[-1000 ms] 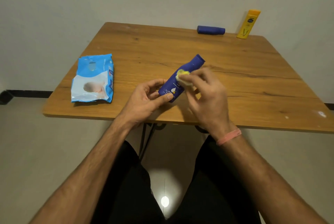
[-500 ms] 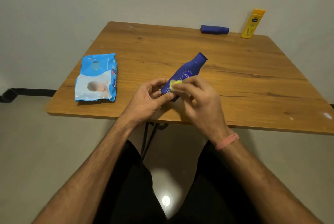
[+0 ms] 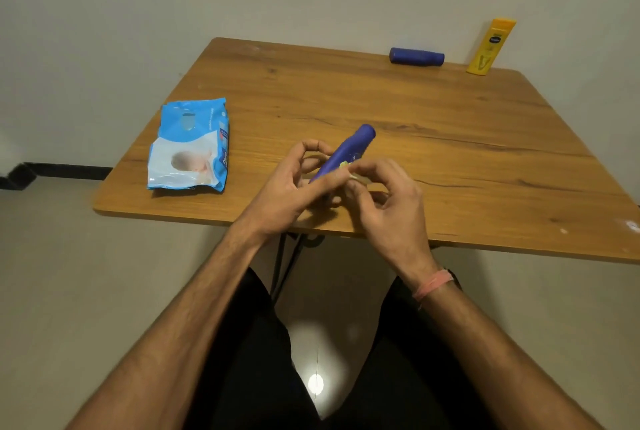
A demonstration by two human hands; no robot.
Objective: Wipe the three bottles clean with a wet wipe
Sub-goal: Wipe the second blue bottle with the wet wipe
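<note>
A dark blue lotion bottle tilts over the near middle of the wooden table, its cap end pointing away to the right. My left hand grips its lower part. My right hand pinches a small yellowish wet wipe against the bottle's side. A second dark blue bottle lies on its side at the far edge. A yellow bottle stands leaning on the wall at the far right corner.
A light blue pack of wet wipes lies flat near the table's left edge. The wall runs close behind the table. My legs in black shorts are under the near edge.
The wipe and my right hand have slid down the bottle toward its base. My left hand has shifted its fingers around the bottle, which has turned slightly.
</note>
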